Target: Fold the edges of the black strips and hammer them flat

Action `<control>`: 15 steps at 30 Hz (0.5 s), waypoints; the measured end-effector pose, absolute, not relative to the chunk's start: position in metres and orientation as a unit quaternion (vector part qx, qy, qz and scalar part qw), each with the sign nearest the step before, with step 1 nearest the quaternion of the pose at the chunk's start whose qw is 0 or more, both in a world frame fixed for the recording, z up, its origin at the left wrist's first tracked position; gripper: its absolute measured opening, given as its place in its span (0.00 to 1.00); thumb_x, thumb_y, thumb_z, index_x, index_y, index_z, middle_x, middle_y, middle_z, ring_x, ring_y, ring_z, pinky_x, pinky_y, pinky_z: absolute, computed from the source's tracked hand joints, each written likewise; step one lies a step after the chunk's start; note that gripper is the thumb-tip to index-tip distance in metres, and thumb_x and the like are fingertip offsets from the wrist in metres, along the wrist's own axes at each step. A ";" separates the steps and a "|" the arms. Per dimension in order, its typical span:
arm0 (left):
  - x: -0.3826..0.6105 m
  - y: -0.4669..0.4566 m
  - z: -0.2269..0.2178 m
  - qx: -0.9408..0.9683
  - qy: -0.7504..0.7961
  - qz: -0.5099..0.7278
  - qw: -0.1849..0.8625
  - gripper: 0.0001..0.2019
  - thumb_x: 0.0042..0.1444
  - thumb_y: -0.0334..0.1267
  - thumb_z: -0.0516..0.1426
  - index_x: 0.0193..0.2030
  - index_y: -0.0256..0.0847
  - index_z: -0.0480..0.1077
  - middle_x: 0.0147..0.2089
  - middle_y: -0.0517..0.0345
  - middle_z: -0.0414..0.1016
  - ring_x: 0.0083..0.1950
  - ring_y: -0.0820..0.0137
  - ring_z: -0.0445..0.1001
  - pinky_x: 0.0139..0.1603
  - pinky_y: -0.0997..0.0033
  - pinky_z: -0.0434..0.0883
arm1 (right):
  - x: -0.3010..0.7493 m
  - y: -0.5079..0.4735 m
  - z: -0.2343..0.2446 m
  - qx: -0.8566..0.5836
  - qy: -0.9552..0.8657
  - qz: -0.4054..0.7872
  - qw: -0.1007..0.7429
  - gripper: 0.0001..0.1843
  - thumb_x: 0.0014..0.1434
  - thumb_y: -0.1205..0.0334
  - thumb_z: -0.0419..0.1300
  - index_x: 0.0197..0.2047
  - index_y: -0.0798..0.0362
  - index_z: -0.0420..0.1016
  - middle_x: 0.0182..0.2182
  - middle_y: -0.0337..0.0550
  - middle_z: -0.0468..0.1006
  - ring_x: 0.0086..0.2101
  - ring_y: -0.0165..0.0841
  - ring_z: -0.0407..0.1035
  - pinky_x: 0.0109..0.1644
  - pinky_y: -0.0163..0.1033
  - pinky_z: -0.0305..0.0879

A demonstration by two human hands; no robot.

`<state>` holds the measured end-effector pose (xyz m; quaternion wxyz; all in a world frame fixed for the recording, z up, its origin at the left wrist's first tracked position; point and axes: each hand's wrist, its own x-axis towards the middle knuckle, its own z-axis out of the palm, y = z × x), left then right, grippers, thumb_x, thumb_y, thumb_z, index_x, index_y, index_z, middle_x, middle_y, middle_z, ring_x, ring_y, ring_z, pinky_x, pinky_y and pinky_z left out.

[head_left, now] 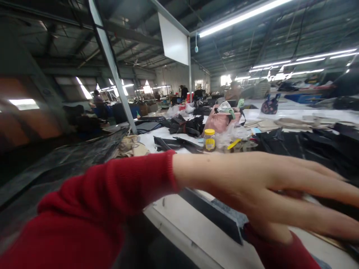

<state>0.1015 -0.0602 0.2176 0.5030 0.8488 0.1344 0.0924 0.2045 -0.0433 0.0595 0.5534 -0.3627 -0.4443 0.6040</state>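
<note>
My left hand (260, 183), in a red knit sleeve, reaches across the view to the right. Its fingers are stretched out and apart, with no object visible in them. Beneath it, part of my right hand (273, 231) shows above its red cuff; its fingers are hidden behind the left hand. A flat dark strip (215, 213) lies on the white tabletop (179, 216) below my left wrist. Black fabric-like pieces (294, 144) lie in a heap beyond my left fingers.
Past my forearm stand a yellow-lidded jar (209, 140) and a pink bag (220, 121), with clear plastic and a yellow-handled tool (234, 144) beside them. A metal post (114, 67) rises at the table's left. Dark sheets (64, 168) cover the left surface. Other people are in the distance.
</note>
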 end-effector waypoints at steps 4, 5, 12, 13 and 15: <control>0.047 -0.043 0.158 0.873 0.296 0.247 0.298 0.17 0.52 0.37 0.58 0.50 0.43 0.68 0.51 0.54 0.67 0.50 0.66 0.67 0.46 0.73 0.67 | 0.204 -0.047 0.059 -0.329 -0.435 0.612 0.573 0.16 0.58 0.50 0.53 0.38 0.51 0.75 0.32 0.39 0.76 0.30 0.29 0.69 0.34 0.33 0.68; 0.037 -0.039 0.137 0.867 0.322 0.216 0.313 0.22 0.49 0.39 0.60 0.52 0.41 0.66 0.50 0.52 0.68 0.47 0.65 0.69 0.41 0.72 0.68 | 0.203 -0.048 0.058 -0.321 -0.431 0.617 0.575 0.14 0.56 0.50 0.56 0.37 0.49 0.75 0.30 0.39 0.77 0.29 0.30 0.69 0.33 0.33 0.67; 0.048 -0.052 0.020 0.692 0.395 0.117 0.593 0.14 0.50 0.45 0.59 0.29 0.34 0.69 0.21 0.62 0.66 0.21 0.76 0.66 0.25 0.75 0.67 | 0.187 -0.066 0.054 -0.239 -0.495 0.722 0.421 0.21 0.55 0.46 0.55 0.45 0.52 0.72 0.33 0.46 0.77 0.25 0.31 0.69 0.25 0.35 0.66; 0.052 -0.053 0.016 0.668 0.375 0.123 0.631 0.15 0.50 0.47 0.58 0.29 0.33 0.69 0.21 0.61 0.66 0.21 0.76 0.66 0.25 0.74 0.68 | 0.187 -0.068 0.053 -0.231 -0.510 0.725 0.400 0.22 0.55 0.46 0.54 0.46 0.53 0.72 0.33 0.47 0.77 0.24 0.31 0.68 0.22 0.35 0.64; 0.051 -0.048 0.022 0.634 0.340 0.161 0.676 0.15 0.52 0.46 0.57 0.34 0.33 0.69 0.25 0.58 0.70 0.24 0.74 0.70 0.27 0.73 0.70 | 0.189 -0.066 0.051 -0.236 -0.534 0.698 0.415 0.22 0.55 0.46 0.54 0.46 0.53 0.72 0.34 0.47 0.77 0.25 0.32 0.69 0.23 0.35 0.64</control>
